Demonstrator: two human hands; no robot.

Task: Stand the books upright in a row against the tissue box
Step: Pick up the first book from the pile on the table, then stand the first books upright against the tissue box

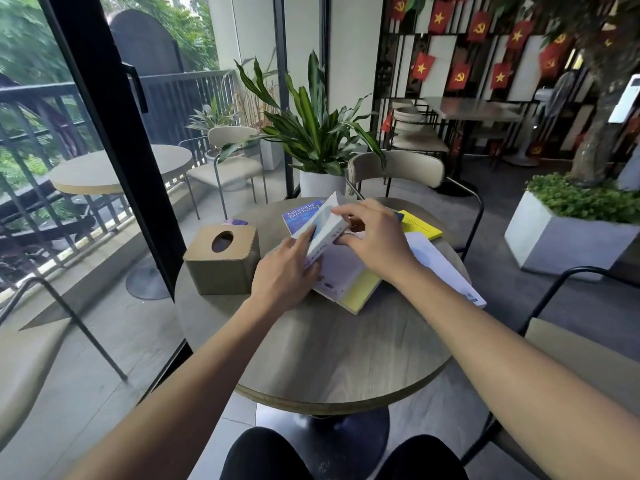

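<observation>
Here we see both hands on one white book (323, 230), just above the middle of the frame. The right hand (372, 237) grips its upper end, fingers curled over the top edge and thumb underneath. The left hand (287, 268) is half open, its fingers laid flat along the near face and lower end of the same book, pressing rather than wrapping. The book is tilted, one long edge raised off the pile, neither flat nor upright.

Beneath it lies a white book (341, 271) stacked on a pale yellow one (362, 292), both flat on the round wooden table (329, 358). A blue book (299, 216) lies flat behind the hands, partly hidden by the raised book. A bright yellow book (420, 225) lies flat to the right of the right hand, and a large white book (443, 268) runs under the right wrist toward the table's right edge.

The tan tissue box (221, 259) stands at centre left of the frame, near the left hand but apart from it, with no book touching it. A potted plant (317, 133) stands behind the table.
</observation>
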